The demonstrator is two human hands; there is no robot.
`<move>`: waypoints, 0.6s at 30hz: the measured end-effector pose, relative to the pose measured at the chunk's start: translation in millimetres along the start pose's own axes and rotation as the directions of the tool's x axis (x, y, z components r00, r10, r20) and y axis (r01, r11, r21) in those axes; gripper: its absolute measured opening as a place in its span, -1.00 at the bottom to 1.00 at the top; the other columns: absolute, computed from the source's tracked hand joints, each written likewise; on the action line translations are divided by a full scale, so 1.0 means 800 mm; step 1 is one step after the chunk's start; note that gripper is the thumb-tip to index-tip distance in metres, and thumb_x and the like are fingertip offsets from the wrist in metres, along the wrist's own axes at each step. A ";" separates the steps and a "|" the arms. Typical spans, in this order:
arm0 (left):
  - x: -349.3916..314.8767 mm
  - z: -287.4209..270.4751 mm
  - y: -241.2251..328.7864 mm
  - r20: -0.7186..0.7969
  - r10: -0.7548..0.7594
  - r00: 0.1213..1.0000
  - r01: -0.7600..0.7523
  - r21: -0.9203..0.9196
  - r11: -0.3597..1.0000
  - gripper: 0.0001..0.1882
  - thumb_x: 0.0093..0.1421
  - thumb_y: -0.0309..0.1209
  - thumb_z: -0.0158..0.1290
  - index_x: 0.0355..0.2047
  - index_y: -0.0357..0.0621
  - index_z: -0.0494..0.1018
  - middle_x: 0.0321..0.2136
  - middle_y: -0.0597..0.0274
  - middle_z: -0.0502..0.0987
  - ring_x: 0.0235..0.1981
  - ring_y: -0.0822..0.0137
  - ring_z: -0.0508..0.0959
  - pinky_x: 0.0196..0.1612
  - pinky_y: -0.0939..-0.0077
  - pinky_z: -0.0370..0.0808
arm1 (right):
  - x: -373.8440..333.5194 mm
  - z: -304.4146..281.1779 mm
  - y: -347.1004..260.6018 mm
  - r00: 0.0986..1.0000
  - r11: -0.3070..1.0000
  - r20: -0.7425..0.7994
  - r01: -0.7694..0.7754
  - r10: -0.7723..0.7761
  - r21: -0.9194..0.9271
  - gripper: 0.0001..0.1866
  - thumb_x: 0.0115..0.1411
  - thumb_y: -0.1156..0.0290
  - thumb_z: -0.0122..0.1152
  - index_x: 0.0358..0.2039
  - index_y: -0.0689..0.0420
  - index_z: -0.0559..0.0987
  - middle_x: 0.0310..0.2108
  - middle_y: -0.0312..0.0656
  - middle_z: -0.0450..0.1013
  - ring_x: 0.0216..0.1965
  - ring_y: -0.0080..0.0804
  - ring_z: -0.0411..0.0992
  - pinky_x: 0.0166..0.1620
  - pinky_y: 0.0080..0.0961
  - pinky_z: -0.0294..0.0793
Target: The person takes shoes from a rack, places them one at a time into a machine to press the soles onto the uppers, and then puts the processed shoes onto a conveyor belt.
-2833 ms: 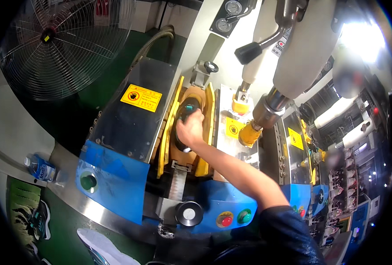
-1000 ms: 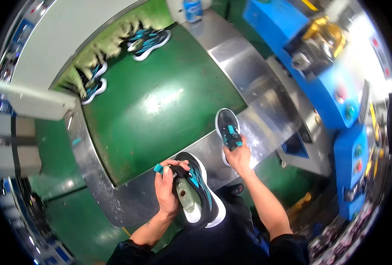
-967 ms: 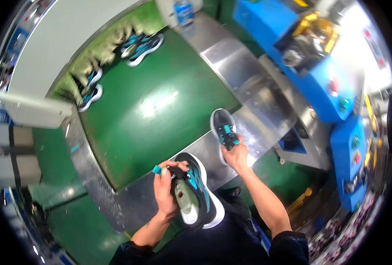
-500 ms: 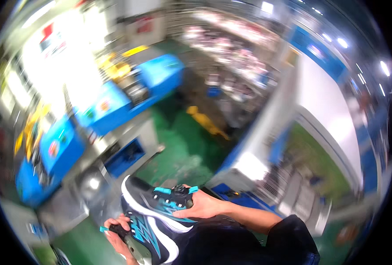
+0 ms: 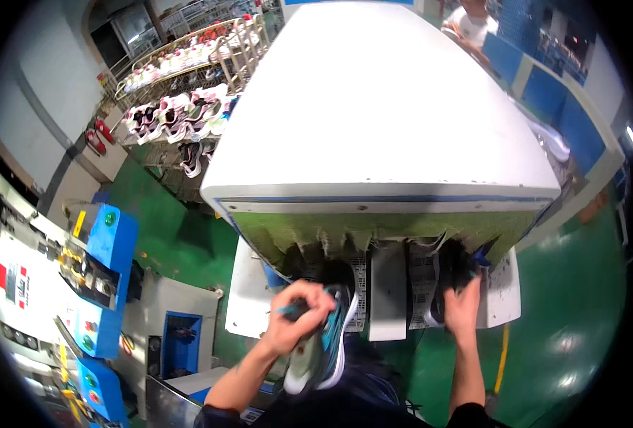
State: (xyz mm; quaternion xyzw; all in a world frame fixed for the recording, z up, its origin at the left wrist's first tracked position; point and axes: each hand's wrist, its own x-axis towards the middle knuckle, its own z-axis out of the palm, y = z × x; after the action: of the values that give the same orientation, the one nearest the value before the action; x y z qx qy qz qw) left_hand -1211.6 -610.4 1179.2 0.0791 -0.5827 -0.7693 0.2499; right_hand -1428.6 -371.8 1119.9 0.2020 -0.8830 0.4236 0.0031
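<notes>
— What does the left hand have?
— A black and teal shoe with a white sole. That grip is closed around the upper, and a greenish insert shows inside the heel end, which points near. The far end sits in shadow, so I can't tell what it touches.

— And the right hand?
— Its grip is closed on a dark shoe, farther to the right. The fingers are partly lost in the dark, but the pale edge of the sole shows along the left. The far end lies under the green fringe.

— Where does that fringe hang?
— Along the near edge of a big white housing. Below it are mesh lanes, left and right of a plain grey divider. The right shoe is over the right lane, well apart from the left one.

— Anything farther off?
— Far left, a metal rack bearing rows of shoes, with red extinguishers by the wall. Nearer on the left, a blue machine stands on the green floor. Far right, a person in a white top.
</notes>
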 end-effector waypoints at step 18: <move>-0.348 -0.015 -0.029 -0.546 0.305 0.780 0.246 0.716 0.653 -0.64 0.00 -0.39 0.06 -0.16 -0.20 0.40 -0.17 -0.04 0.46 -0.16 0.04 0.50 -0.10 0.27 0.44 | -0.274 0.136 -0.313 -0.191 0.283 0.326 0.222 -0.926 0.933 -0.85 0.03 0.52 0.09 -0.35 0.24 0.53 -0.33 0.02 0.49 -0.27 -0.03 0.47 -0.16 -0.32 0.45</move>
State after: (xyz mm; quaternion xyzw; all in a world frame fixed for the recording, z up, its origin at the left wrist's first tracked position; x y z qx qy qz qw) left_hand -973.4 -483.6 1106.7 0.4156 -0.7321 -0.3784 0.3848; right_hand -1119.2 -515.6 1198.6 0.8116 -0.2605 0.3888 -0.3497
